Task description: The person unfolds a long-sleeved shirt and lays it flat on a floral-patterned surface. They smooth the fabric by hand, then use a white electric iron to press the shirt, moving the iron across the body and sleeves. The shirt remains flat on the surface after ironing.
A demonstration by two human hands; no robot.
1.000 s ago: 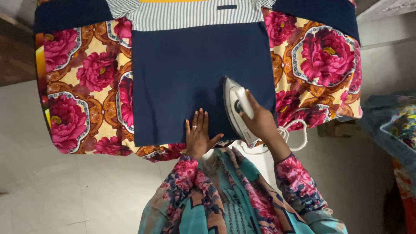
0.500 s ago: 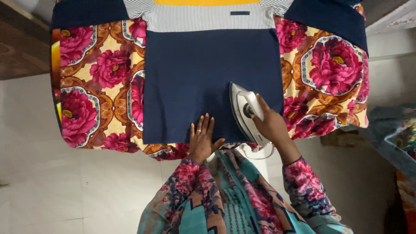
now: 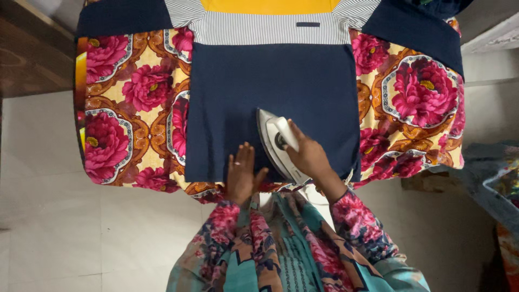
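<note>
Navy garment (image 3: pixel 270 86) lies flat across the centre of the frame, on a floral cloth (image 3: pixel 124 108) that shows at left and right. Your left hand (image 3: pixel 240 176) presses flat on its lower hem, fingers together and extended. Just right of it, your right hand (image 3: pixel 308 154) wraps the handle of the white iron (image 3: pixel 273 143), soleplate on the fabric, tip toward upper left.

A home, by the look of it: a desk (image 3: pixel 416 92) draped in a red-and-yellow floral cloth serves for ironing, a white iron (image 3: pixel 273 143) resting on a navy garment (image 3: pixel 270 81) under the fingers, pale floor tiles (image 3: pixel 65 232) below, and a laundry heap (image 3: pixel 494 173) well to their right.
</note>
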